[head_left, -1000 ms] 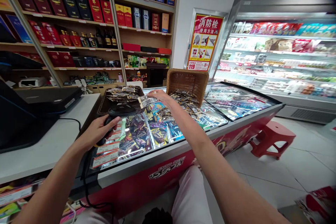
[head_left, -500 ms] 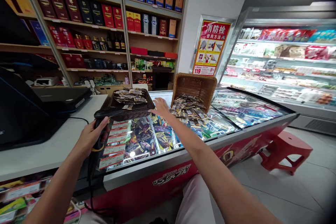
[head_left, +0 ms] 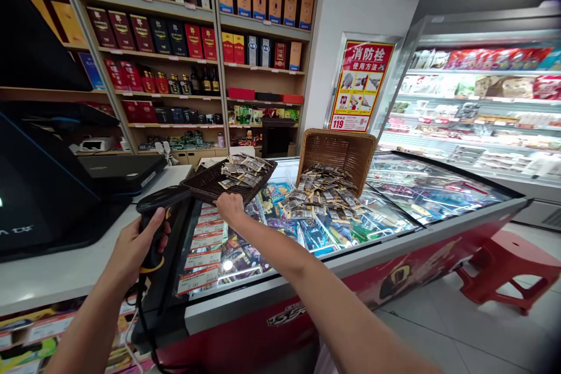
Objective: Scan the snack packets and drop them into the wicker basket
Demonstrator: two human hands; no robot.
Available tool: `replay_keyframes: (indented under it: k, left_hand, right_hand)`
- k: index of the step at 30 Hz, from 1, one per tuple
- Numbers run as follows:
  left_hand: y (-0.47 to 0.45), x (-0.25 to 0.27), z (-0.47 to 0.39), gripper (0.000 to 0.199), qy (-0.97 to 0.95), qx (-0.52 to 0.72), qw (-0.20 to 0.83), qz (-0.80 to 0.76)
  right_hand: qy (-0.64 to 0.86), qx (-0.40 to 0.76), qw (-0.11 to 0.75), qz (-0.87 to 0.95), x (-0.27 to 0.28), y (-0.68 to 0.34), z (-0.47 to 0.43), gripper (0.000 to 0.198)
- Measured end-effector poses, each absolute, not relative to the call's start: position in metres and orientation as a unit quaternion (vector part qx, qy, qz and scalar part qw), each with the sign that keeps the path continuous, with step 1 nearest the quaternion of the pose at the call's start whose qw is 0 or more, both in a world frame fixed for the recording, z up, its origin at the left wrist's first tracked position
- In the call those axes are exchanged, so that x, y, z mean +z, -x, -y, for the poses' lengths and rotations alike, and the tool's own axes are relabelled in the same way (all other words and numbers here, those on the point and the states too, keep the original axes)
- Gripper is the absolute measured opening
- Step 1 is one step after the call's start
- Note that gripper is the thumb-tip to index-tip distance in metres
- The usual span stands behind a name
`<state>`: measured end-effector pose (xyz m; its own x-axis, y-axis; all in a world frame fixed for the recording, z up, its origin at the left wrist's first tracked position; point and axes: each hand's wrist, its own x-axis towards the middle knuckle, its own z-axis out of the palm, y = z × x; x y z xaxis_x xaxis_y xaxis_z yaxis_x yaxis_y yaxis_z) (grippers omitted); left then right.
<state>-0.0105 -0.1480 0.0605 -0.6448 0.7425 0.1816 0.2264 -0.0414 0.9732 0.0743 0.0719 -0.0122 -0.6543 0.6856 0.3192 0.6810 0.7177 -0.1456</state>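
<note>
Right grip [head_left: 231, 207], spread earlier, now seemingly clasps one dark basket [head_left: 209, 180], near rim; left grip [head_left: 141, 241] holds one scanner [head_left: 161, 198]; one tan basket [head_left: 339, 148] sits right.

Dark-brown woven basket [head_left: 209, 182], yellow-trimmed black scanner [head_left: 160, 199].

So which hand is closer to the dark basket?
Right: the right hand grips the near edge of the dark basket; the left hand is apart from it, off to its left, holding the black scanner.
</note>
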Motion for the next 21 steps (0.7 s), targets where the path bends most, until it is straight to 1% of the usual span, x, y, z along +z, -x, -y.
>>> replay_keyframes:
  k: [2,6,7,9,10,11,12,13,15,16,18,21]
  left_hand:
    - [0.01,0.06,0.146,0.068,-0.365,0.627,0.206,-0.657]
    - [0.006,0.061,0.143,0.07,-0.333,0.658,0.209,-0.642]
    - [0.006,0.06,0.144,0.071,-0.329,0.661,0.211,-0.64]
    - [0.008,0.058,0.146,0.069,-0.331,0.657,0.21,-0.644]
    - [0.01,0.057,0.147,0.068,-0.333,0.652,0.208,-0.649]
    - [0.012,0.055,0.148,0.067,-0.333,0.646,0.206,-0.655]
    - [0.013,0.054,0.148,0.066,-0.333,0.642,0.204,-0.659]
    - [0.015,0.053,0.147,0.066,-0.332,0.64,0.205,-0.662]
    - [0.014,0.052,0.143,0.068,-0.326,0.643,0.211,-0.66]
    - [0.012,0.052,0.14,0.069,-0.323,0.646,0.216,-0.657]
    - [0.007,0.052,0.135,0.07,-0.32,0.652,0.223,-0.65]
    - [0.001,0.052,0.132,0.067,-0.323,0.651,0.224,-0.649]
  right_hand:
    - [0.381,0.012,0.166,0.909,-0.003,-0.057,-0.071,0.027]
    - [0.389,0.037,0.148,0.909,0.018,-0.039,-0.084,0.026]
    - [0.359,0.044,0.145,0.921,0.022,-0.043,-0.091,0.03]
    - [0.262,0.053,0.142,0.953,0.026,-0.064,-0.112,0.055]
    - [0.195,0.044,0.156,0.967,0.026,-0.08,-0.125,0.064]
    - [0.156,0.03,0.172,0.972,0.025,-0.097,-0.139,0.072]
    - [0.138,0.009,0.17,0.976,0.022,-0.114,-0.152,0.076]
    - [0.145,-0.015,0.155,0.977,0.019,-0.129,-0.164,0.071]
    - [0.177,-0.056,0.117,0.976,0.011,-0.148,-0.182,0.051]
    - [0.192,-0.073,0.104,0.973,0.008,-0.151,-0.188,0.044]
    - [0.207,-0.096,0.099,0.969,0.002,-0.146,-0.194,0.043]
    - [0.227,-0.099,0.129,0.96,-0.003,-0.113,-0.19,0.048]
